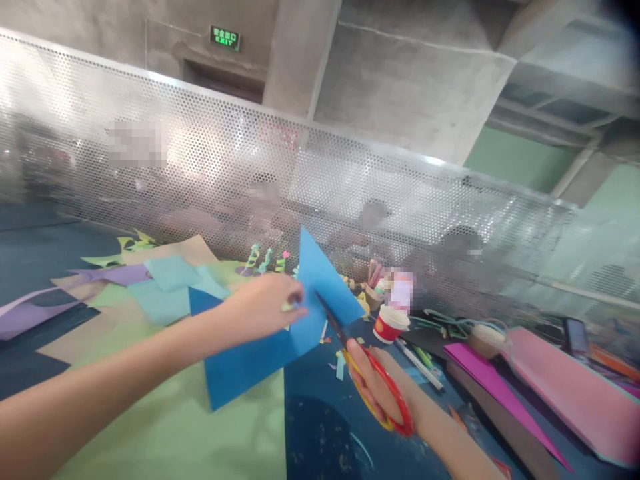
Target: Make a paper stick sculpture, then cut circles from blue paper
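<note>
Fingers of your left hand (265, 303) pinch blue paper sheet (280, 333) mid-table, held up. Your right hand (380, 387) grips red-handled scissors (373, 380), blades biting sheet's right edge. Cut barely started; most of sheet uncut.

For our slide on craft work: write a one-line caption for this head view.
Left hand holds a blue paper sheet while right hand cuts it with red-handled scissors.

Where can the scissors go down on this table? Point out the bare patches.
Bare dark table shows below the blue paper, between the light green sheet and the right hand with the red-handled scissors. Crowded: markers, the red cup and pink sheets at right; paper layers at left.
</note>
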Motion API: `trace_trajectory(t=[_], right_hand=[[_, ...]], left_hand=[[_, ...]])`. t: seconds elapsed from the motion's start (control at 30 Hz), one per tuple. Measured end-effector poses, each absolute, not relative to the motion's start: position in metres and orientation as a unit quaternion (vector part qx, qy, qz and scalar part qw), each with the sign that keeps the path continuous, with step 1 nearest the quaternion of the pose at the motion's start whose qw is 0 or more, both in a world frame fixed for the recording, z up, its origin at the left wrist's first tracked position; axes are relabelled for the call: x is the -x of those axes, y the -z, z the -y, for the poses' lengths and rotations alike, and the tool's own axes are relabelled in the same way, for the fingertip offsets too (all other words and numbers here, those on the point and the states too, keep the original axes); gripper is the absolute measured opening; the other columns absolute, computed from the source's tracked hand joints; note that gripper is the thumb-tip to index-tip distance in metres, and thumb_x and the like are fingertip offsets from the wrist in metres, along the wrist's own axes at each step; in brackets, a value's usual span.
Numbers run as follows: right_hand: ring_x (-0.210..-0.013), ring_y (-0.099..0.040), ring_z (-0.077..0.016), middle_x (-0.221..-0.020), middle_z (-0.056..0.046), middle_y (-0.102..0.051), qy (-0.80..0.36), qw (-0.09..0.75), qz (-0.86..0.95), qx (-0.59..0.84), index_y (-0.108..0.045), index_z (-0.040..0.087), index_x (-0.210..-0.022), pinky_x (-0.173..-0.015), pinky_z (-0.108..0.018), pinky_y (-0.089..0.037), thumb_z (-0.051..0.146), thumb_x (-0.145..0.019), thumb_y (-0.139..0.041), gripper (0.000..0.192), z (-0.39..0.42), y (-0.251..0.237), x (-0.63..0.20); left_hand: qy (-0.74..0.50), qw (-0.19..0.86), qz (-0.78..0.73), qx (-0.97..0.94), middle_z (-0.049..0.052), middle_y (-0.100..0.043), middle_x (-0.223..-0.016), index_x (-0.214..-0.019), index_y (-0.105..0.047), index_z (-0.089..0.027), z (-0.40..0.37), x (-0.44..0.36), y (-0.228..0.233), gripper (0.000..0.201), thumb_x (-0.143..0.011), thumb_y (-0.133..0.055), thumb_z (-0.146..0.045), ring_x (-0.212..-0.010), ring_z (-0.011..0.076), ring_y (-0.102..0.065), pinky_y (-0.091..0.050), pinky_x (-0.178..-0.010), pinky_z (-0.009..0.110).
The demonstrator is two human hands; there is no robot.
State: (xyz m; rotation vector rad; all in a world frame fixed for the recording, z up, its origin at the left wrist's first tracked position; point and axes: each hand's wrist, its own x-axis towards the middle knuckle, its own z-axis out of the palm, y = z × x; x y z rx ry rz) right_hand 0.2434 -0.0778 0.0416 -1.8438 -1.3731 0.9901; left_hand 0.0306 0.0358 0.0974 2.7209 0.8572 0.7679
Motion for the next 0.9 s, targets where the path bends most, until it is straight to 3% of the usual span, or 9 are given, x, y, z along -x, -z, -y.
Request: trace_trajectory(t=[0.07, 0.17, 0.23, 0.33, 0.4, 0.5, 0.67, 0.77, 0.9], right_hand=[[-0.025, -0.034, -0.0077, -0.038, 0.006, -0.033, -0.386, 0.315, 0.516, 0.697, -0.038, 0.021, -0.052, -0.025, -0.019, -0.027, 0.069, -0.076, -0.037, 0.053, 0.078, -0.042, -0.244], [-0.025, -0.035, -0.0073, -0.036, 0.006, -0.034, -0.395, 0.338, 0.54, 0.662, -0.038, 0.021, -0.051, -0.026, -0.017, -0.024, 0.07, -0.076, -0.036, 0.055, 0.082, -0.047, -0.24], [-0.025, -0.035, -0.0062, -0.035, 0.007, -0.033, -0.397, 0.36, 0.543, 0.646, -0.038, 0.02, -0.052, -0.027, -0.017, -0.025, 0.072, -0.076, -0.033, 0.057, 0.086, -0.052, -0.235], [-0.024, -0.032, -0.0043, -0.035, 0.008, -0.033, -0.411, 0.412, 0.517, 0.628, -0.038, 0.019, -0.054, -0.029, -0.016, -0.026, 0.077, -0.073, -0.024, 0.063, 0.09, -0.057, -0.227], [-0.025, -0.032, -0.0039, -0.035, 0.008, -0.033, -0.422, 0.453, 0.507, 0.6, -0.038, 0.019, -0.055, -0.03, -0.015, -0.028, 0.08, -0.071, -0.019, 0.066, 0.091, -0.058, -0.223], [-0.026, -0.033, -0.0041, -0.036, 0.008, -0.034, -0.427, 0.49, 0.508, 0.565, -0.038, 0.019, -0.057, -0.03, -0.015, -0.028, 0.082, -0.069, -0.015, 0.068, 0.09, -0.055, -0.22], [-0.026, -0.031, -0.004, -0.037, 0.008, -0.032, -0.426, 0.507, 0.493, 0.565, -0.039, 0.019, -0.059, -0.03, -0.015, -0.026, 0.08, -0.071, -0.016, 0.067, 0.087, -0.043, -0.217], [-0.031, -0.038, -0.0058, -0.042, 0.007, -0.038, -0.427, 0.507, 0.503, 0.555, -0.039, 0.019, -0.06, -0.035, -0.018, -0.035, 0.078, -0.074, -0.02, 0.063, 0.087, -0.038, -0.215], [-0.055, -0.057, -0.0145, -0.059, -0.003, -0.056, -0.412, 0.494, 0.541, 0.542, -0.04, 0.019, -0.06, -0.058, -0.028, -0.049, 0.076, -0.075, -0.024, 0.061, 0.085, -0.039, -0.215]], left_hand=[[-0.122, 0.285, -0.226, -0.924, 0.004, -0.065, -0.067, -0.074, -0.066, -0.019, -0.016, -0.041, -0.086, 0.035, -0.082, -0.045, -0.046, -0.06, 0.0164, -0.059, -0.043, -0.058, 0.025], [0.023, 0.511, -0.162, -0.844, 0.005, -0.066, -0.068, -0.071, -0.064, -0.018, 0.007, -0.058, -0.06, 0.034, -0.079, -0.05, -0.048, -0.059, 0.0152, -0.06, -0.044, -0.055, 0.023], [-0.01, 0.571, -0.173, -0.802, 0.005, -0.064, -0.071, -0.088, -0.061, -0.018, 0.016, -0.068, -0.041, 0.036, -0.079, -0.049, -0.051, -0.055, 0.0141, -0.057, -0.043, -0.052, 0.024], [-0.132, 0.655, -0.234, -0.706, 0.005, -0.061, -0.08, -0.124, -0.037, -0.021, 0.019, -0.078, -0.021, 0.063, -0.076, -0.053, -0.057, -0.053, 0.0141, -0.055, -0.043, -0.05, 0.026], [-0.198, 0.68, -0.241, -0.663, 0.006, -0.06, -0.085, -0.123, -0.039, -0.021, 0.017, -0.08, -0.017, 0.061, -0.076, -0.053, -0.057, -0.062, 0.0154, -0.058, -0.045, -0.058, 0.028], [-0.294, 0.683, -0.223, -0.63, 0.007, -0.062, -0.083, -0.101, -0.057, -0.016, 0.011, -0.08, -0.022, 0.045, -0.077, -0.054, -0.054, -0.075, 0.0176, -0.059, -0.046, -0.072, 0.031], [-0.46, 0.691, -0.189, -0.525, 0.008, -0.064, -0.087, -0.089, -0.063, -0.013, 0.005, -0.076, -0.049, 0.032, -0.077, -0.06, -0.043, -0.082, 0.0183, -0.059, -0.048, -0.08, 0.033], [-0.517, 0.701, -0.19, -0.453, 0.01, -0.064, -0.104, -0.098, -0.062, -0.014, 0.004, -0.073, -0.063, 0.031, -0.076, -0.065, -0.035, -0.091, 0.0201, -0.06, -0.05, -0.084, 0.035], [-0.542, 0.696, -0.194, -0.429, 0.01, -0.059, -0.12, -0.115, -0.057, -0.016, -0.001, -0.071, -0.07, 0.043, -0.075, -0.067, -0.029, -0.106, 0.0231, -0.058, -0.051, -0.09, 0.036]])
